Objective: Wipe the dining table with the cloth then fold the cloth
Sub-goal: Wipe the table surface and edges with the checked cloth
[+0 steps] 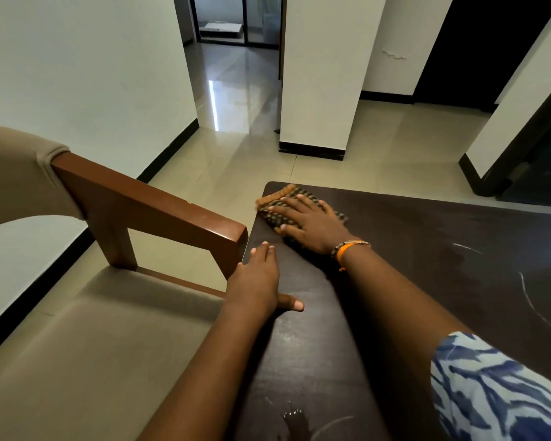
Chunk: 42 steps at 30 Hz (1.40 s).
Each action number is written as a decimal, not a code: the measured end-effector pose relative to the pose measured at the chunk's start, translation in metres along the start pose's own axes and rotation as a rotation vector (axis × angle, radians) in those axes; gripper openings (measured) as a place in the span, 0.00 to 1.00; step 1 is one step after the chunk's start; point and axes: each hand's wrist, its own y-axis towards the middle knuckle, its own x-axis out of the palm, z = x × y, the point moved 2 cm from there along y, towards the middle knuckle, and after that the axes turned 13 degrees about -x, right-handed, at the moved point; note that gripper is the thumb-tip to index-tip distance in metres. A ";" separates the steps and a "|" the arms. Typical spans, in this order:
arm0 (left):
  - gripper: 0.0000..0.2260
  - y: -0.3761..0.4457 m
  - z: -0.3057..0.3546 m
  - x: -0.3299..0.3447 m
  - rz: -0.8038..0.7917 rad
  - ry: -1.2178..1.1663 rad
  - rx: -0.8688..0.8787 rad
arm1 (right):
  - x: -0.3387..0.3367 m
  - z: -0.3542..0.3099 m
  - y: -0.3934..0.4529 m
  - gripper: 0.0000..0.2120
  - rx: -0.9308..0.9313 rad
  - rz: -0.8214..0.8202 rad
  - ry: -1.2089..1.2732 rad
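A dark brown dining table (427, 249) fills the lower right of the head view. A checked brown and orange cloth (279, 202) lies bunched at the table's far left corner. My right hand (312, 226) presses flat on the cloth with fingers spread, covering most of it. My left hand (258, 281) rests palm down on the table's left edge, nearer to me, holding nothing, thumb stretched out on the top. A wet patch (295, 418) and faint streaks (528, 297) show on the tabletop.
A wooden-armed chair (147, 202) with beige cushions stands tight against the table's left edge. A white pillar (325, 90) rises beyond the table. Glossy floor tiles (236, 100) run to a doorway at the back.
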 end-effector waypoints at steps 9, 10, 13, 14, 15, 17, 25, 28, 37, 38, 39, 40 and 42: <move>0.50 0.002 0.000 0.000 0.018 0.028 0.017 | -0.017 0.081 -0.106 0.23 0.725 0.172 -0.029; 0.50 0.002 0.000 0.001 0.014 0.023 0.014 | -0.017 0.076 -0.104 0.24 0.767 0.162 -0.007; 0.50 0.003 0.000 0.001 0.006 0.014 0.018 | -0.012 0.054 -0.077 0.24 0.734 0.128 0.021; 0.50 0.004 -0.001 0.002 0.002 0.011 0.022 | -0.009 0.045 -0.064 0.24 0.678 0.113 0.018; 0.50 0.004 -0.001 0.002 -0.002 0.005 0.027 | -0.006 0.034 -0.050 0.24 0.614 0.091 0.021; 0.50 0.005 -0.001 0.002 0.001 -0.004 0.037 | -0.001 0.010 -0.017 0.24 0.483 0.028 0.050; 0.48 0.005 0.000 0.001 0.015 -0.103 0.031 | 0.015 -0.044 0.025 0.23 0.143 -0.015 0.110; 0.51 0.006 0.012 -0.006 -0.048 -0.047 -0.037 | 0.007 -0.018 -0.007 0.23 0.187 0.056 0.105; 0.43 -0.017 0.168 0.012 -0.032 -0.027 0.199 | -0.028 0.133 -0.189 0.23 0.570 0.179 0.034; 0.44 -0.020 0.184 0.017 -0.046 -0.016 0.222 | -0.032 0.149 -0.213 0.23 0.616 0.180 0.027; 0.44 -0.022 0.197 0.022 -0.057 -0.005 0.232 | -0.037 0.166 -0.238 0.23 0.660 0.187 0.020; 0.45 -0.023 0.206 0.027 -0.068 0.006 0.231 | -0.040 0.181 -0.261 0.23 0.705 0.197 0.010; 0.42 -0.024 0.219 0.035 -0.085 0.041 0.217 | -0.045 0.206 -0.304 0.23 0.806 0.216 0.001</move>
